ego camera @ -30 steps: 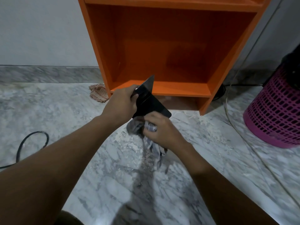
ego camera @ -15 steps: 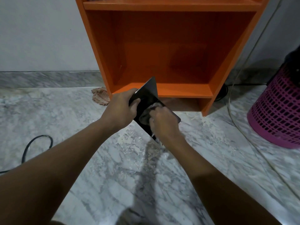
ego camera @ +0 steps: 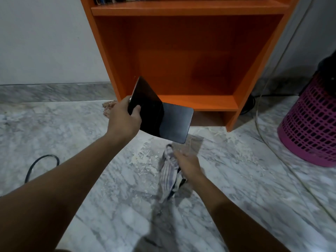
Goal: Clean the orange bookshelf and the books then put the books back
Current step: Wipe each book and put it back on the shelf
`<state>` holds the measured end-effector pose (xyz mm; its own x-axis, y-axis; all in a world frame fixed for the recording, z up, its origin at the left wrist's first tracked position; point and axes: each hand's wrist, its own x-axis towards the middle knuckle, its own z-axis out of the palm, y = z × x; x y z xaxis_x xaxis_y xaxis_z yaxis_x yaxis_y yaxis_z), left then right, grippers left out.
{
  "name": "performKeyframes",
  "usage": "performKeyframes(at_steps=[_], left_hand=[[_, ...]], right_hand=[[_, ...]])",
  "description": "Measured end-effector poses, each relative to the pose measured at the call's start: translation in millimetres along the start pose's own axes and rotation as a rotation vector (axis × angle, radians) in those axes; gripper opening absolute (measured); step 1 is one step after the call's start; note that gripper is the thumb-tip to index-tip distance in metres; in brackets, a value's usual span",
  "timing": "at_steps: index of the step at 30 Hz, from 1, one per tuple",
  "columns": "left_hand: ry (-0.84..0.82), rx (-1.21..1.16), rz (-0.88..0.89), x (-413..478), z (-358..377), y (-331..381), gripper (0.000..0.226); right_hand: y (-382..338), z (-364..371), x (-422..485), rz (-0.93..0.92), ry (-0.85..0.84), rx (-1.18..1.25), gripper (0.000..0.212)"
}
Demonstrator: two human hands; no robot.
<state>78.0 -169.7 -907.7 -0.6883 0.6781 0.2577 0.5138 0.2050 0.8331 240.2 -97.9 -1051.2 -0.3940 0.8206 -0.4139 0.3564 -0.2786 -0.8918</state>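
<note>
My left hand (ego camera: 125,118) grips a thin black book (ego camera: 161,115) by its left edge, holding it in the air in front of the orange bookshelf (ego camera: 183,51). Its glossy cover faces me. Below and to the right, my right hand (ego camera: 187,163) holds a grey striped cloth (ego camera: 169,175) that hangs down over the marble floor, apart from the book. The shelf's lowest compartment holds nothing. Several books (ego camera: 116,0) stand on the shelf above, at the top edge of the view.
A pink perforated basket (ego camera: 312,124) stands at the right with a dark object above it. A thin cable (ego camera: 272,73) runs down beside the shelf. A crumpled brownish rag (ego camera: 108,108) lies at the shelf's left foot. A black cable (ego camera: 39,162) loops on the floor at left.
My right hand with the cloth has come off the book's cover and dropped below it. My left hand has lifted the book slightly and turned its cover toward me.
</note>
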Motion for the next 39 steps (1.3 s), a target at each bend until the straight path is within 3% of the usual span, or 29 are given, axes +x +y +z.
performKeyframes(at_steps=[1,5,8,15,20,23,26,30,33,35,39], left_hand=[[0.000,-0.067,-0.068,1,0,-1,0.029],[-0.029,-0.290,-0.321,1,2,-1,0.018],[-0.076,-0.403,-0.447,2,2,-2,0.017],[-0.220,-0.312,-0.686,11,-11,-18,0.025],[-0.554,-0.202,-0.718,13,-30,-28,0.027],[-0.661,-0.178,-0.696,7,-24,-25,0.024],[-0.610,-0.165,-0.679,7,-17,-23,0.018],[-0.481,-0.185,-0.651,14,-9,-27,0.018],[-0.369,-0.199,-0.645,15,-5,-30,0.018],[-0.358,-0.196,-0.634,16,-3,-32,0.014],[-0.496,-0.258,-0.637,14,-2,-30,0.020]], right_hand=[[-6,-2,0,-0.009,0.004,0.056,0.021],[-24,-4,5,-0.200,0.049,0.129,0.021],[-30,-5,10,-0.267,0.156,0.112,0.038],[-46,-38,17,-0.473,0.220,-0.213,0.052],[-65,-59,14,-0.681,0.065,-0.413,0.051],[-73,-57,10,-0.762,-0.038,-0.475,0.017],[-75,-51,9,-0.761,-0.009,-0.441,0.024],[-62,-38,5,-0.580,0.154,-0.242,0.029],[-50,-22,-9,-0.457,0.108,-0.040,0.021],[-54,-11,-22,-0.610,0.090,-0.047,0.017],[-81,3,-17,-1.061,0.205,-0.249,0.026]])
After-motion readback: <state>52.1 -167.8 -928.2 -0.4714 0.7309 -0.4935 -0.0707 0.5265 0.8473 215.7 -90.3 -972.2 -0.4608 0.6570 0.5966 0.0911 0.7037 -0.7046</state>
